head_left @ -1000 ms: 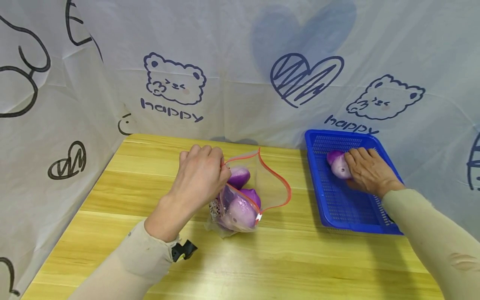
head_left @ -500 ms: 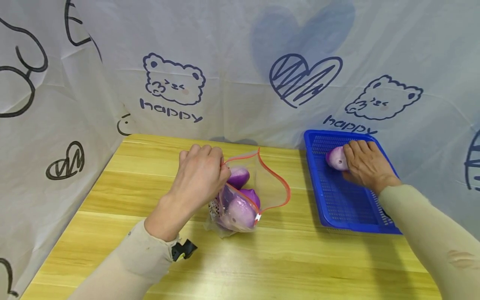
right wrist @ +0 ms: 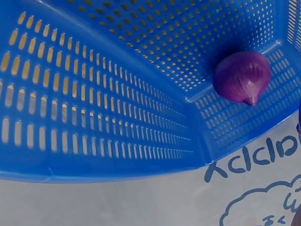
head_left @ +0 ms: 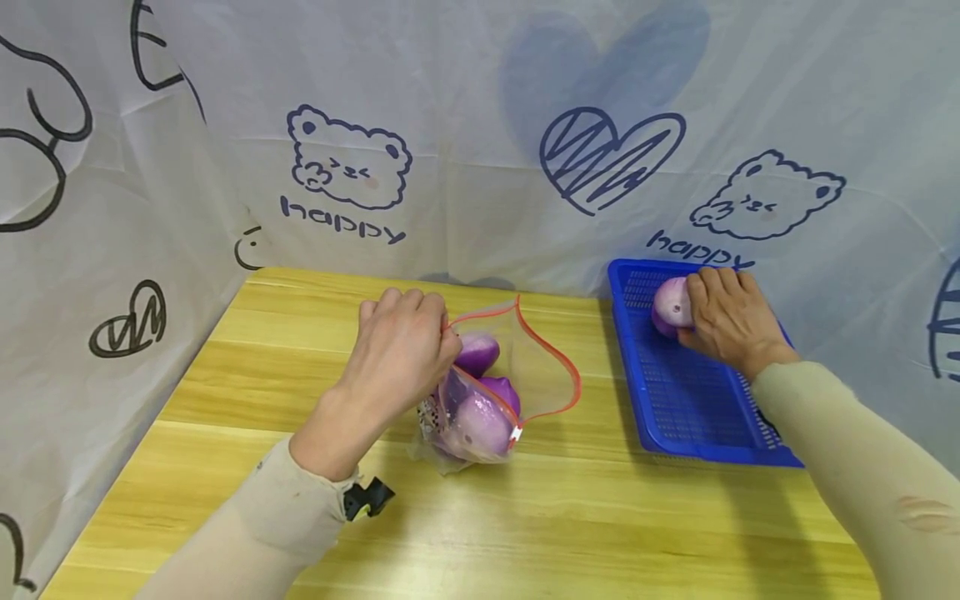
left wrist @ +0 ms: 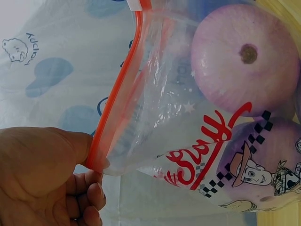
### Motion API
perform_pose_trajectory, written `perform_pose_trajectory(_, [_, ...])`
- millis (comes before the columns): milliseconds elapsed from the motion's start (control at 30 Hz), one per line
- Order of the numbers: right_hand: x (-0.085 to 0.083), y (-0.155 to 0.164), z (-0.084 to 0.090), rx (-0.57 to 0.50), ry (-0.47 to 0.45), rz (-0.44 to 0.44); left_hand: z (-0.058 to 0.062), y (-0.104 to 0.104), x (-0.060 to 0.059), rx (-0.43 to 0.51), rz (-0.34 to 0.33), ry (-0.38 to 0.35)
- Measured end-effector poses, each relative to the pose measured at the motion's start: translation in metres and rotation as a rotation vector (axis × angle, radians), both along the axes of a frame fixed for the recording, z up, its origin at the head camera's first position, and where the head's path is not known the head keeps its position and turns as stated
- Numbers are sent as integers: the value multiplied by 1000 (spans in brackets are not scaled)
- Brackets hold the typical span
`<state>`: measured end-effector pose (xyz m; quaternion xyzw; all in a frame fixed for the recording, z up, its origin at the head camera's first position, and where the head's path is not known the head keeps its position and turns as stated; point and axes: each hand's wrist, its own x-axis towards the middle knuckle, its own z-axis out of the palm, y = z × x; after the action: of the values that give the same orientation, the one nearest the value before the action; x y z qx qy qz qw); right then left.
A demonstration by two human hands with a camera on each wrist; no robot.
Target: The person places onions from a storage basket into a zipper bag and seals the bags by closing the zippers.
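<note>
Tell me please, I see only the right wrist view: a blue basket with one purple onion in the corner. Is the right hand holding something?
Observer: Yes. The right hand grips a pale purple onion at the far end of the blue basket.
Operator: And the left hand?
Observer: The left hand pinches the orange rim of a clear zip bag that stands open on the table.
Operator: What is inside?
Observer: Purple onions; at least three show.
</note>
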<state>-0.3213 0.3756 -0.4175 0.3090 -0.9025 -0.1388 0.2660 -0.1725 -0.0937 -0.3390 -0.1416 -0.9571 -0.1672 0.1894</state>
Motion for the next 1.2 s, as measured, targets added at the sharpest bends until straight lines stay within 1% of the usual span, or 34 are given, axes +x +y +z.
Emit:
perform_pose_trajectory(233, [1, -6, 5, -20, 11, -21, 0, 1, 0, -5, 3, 28])
perform_pose_trajectory(467, [3, -14, 14, -47, -7, -56, -1, 2, 0, -37, 7, 103])
perform_pose_trajectory(567, [5, -19, 18, -69, 9, -48, -1, 2, 0, -52, 7, 125])
perform_pose_trajectory(633, [6, -23, 19, -89, 23, -27, -1, 2, 0, -57, 6, 132])
perform_pose_trajectory(767, [9, -32, 22, -106, 32, -1, -1, 3, 0, -57, 3, 129])
perform_pose_trajectory(967, [15, -42, 27, -97, 10, -22, -1, 3, 0, -48, 4, 102])
perform_pose_trajectory(1033, [17, -45, 30, -101, 32, 5, 0, 3, 0, -43, 5, 88])
perform_pose_trajectory(1200, [21, -54, 36, -113, 104, 105, 0, 4, 1, -33, 4, 64])
